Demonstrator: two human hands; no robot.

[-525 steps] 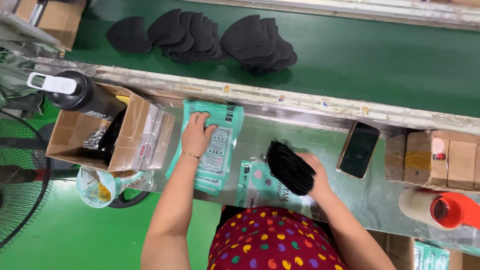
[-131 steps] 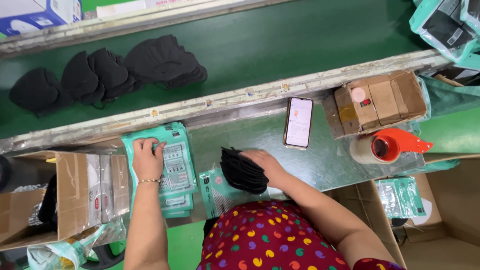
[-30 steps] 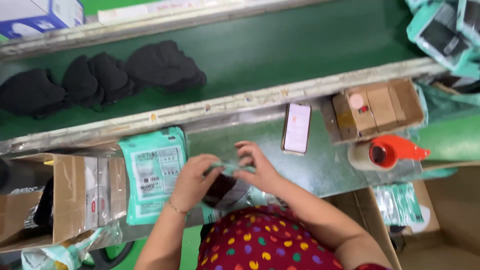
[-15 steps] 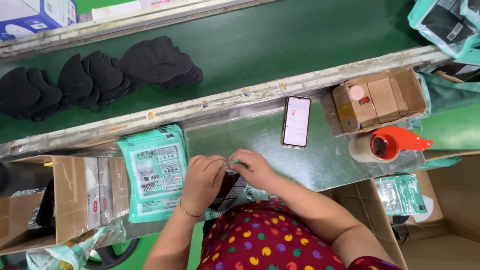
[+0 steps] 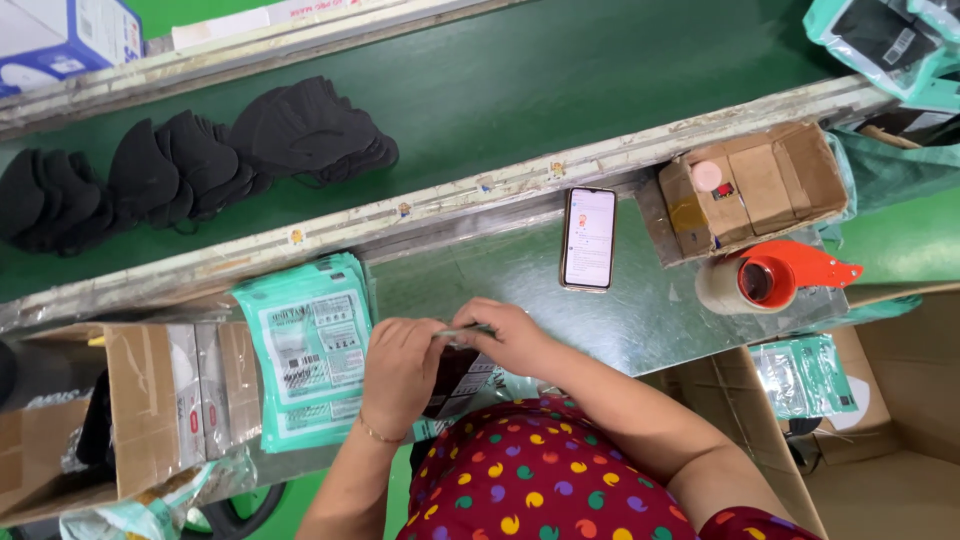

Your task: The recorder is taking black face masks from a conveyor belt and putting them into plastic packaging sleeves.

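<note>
My left hand and my right hand meet at the near edge of the metal worktop. Together they grip the top edge of a clear-and-teal pouch with black masks inside it. A stack of empty teal pouches lies flat just left of my left hand. Piles of black masks rest on the green conveyor belt beyond the worktop.
A phone with a lit screen lies on the worktop. To its right stand an open cardboard box and an orange tape dispenser. Another cardboard box sits at the left. Filled pouches lie in a carton at lower right.
My hands have come together on the pouch; earlier the left pressed the pouch stack and the right held a bunch of black masks. The masks are now inside the pouch.
</note>
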